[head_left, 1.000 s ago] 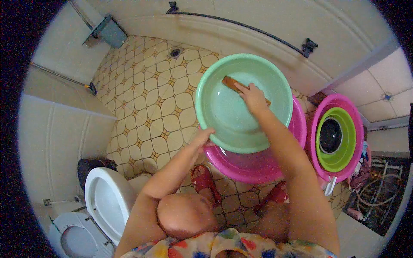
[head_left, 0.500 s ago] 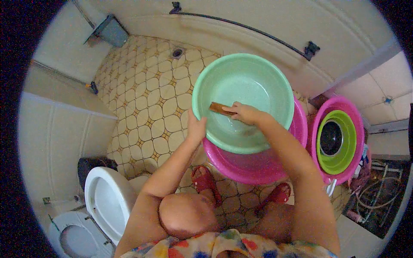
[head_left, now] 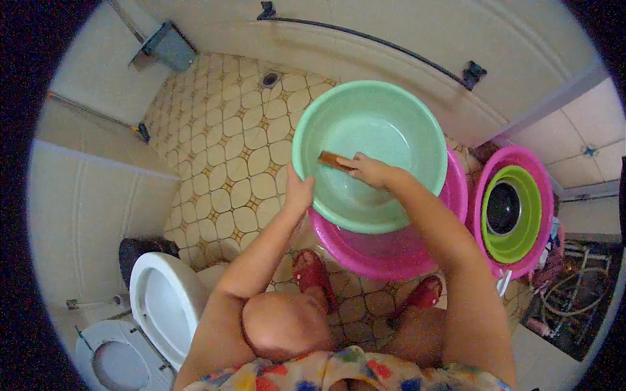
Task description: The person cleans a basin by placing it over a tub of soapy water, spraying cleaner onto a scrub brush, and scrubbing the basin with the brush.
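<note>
A mint-green basin (head_left: pixel 417 124) rests over a larger pink tub (head_left: pixel 365 257), covering much of it. My left hand (head_left: pixel 300 190) grips the green basin's left rim, its thumb at the inner edge. Inside the basin, my right hand (head_left: pixel 372 172) is closed on a brown scrubbing brush (head_left: pixel 335 161) that looks wooden. The brush lies low against the basin's inner left side; its underside is hidden. The basin's bottom looks wet and shiny.
Another pink tub (head_left: pixel 546 195) at the right holds a lime-green basin (head_left: pixel 531 225) with a dark round pan inside. A white toilet (head_left: pixel 140 287) stands at lower left. A floor drain (head_left: pixel 270 79) and a grey bin (head_left: pixel 175 49) are farther off, below a wall rail (head_left: pixel 365 38).
Both hands and the brush stay in almost the same place. The whole view has shifted very slightly.
</note>
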The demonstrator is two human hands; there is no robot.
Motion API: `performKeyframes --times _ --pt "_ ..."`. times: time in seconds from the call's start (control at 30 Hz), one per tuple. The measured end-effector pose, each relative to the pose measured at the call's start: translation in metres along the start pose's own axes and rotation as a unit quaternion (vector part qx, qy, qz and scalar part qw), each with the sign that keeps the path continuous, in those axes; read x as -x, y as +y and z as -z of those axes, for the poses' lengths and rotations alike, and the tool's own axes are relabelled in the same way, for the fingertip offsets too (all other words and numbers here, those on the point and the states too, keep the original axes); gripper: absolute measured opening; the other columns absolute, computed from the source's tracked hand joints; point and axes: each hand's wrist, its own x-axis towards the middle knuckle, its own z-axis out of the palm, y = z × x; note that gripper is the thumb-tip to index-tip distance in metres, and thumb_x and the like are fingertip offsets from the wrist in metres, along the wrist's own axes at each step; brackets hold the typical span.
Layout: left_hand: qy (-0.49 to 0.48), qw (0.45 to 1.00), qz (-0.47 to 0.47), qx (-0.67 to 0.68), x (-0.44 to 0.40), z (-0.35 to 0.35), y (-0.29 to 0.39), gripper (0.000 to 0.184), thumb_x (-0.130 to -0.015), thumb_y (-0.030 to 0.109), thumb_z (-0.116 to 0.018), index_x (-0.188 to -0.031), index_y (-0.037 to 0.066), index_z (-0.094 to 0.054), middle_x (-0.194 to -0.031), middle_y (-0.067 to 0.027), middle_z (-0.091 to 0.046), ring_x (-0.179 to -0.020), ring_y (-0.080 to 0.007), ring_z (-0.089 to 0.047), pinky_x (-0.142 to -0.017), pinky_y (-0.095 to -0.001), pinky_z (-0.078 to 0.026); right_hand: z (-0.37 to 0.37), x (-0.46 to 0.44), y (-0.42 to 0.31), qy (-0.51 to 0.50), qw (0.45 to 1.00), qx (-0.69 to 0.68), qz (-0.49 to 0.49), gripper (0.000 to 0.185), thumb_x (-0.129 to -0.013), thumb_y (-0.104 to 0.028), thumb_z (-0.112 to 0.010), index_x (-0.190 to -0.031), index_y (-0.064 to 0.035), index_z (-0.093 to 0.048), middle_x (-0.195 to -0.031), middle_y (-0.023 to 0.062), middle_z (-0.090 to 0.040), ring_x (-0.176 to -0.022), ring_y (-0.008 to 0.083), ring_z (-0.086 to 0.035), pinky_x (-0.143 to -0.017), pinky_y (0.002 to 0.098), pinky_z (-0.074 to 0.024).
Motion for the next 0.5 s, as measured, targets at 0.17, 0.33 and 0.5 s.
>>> performKeyframes --times 0.17,0.33,0.5 --pt "-0.003 0.999 -0.002 -0.038 0.01 0.0 0.015 0.047 -0.07 -0.003 -0.048 -0.115 -0.002 -0.036 -0.105 -0.0214 -0.047 -0.102 -0.0336 -0.049 -0.088 -0.0389 -0.039 0.02 -0.002 -0.011 0.097 0.99 0.063 -0.079 0.046 -0.088 -0.02 -0.045 -0.132 -0.0265 -0.035 -0.106 0.0211 -0.044 -0.09 0.0377 -0.053 -0.08 0.0434 -0.0442" --pt "-0.006 1.0 0.007 0.002 0.004 -0.002 0.012 0.046 -0.07 -0.003 -0.049 -0.114 -0.002 -0.036 -0.104 -0.0204 -0.049 -0.1 -0.0321 -0.051 -0.087 -0.0381 -0.04 0.012 -0.012 -0.003 0.209 0.962 0.057 -0.166 0.049 -0.086 -0.017 -0.049 -0.132 -0.0233 -0.036 -0.109 0.0214 -0.042 -0.09 0.0378 -0.053 -0.08 0.0427 -0.044" --pt "-0.022 0.999 0.04 0.026 -0.001 0.0 0.005 0.05 -0.07 -0.001 -0.05 -0.117 -0.001 -0.034 -0.109 -0.0198 -0.048 -0.102 -0.0326 -0.049 -0.09 -0.0373 -0.038 -0.005 0.0 -0.017 -0.012 0.997 0.0 -0.075 0.052 -0.087 -0.02 -0.049 -0.136 -0.0218 -0.03 -0.113 0.0194 -0.041 -0.105 0.0348 -0.048 -0.092 0.0408 -0.0374"
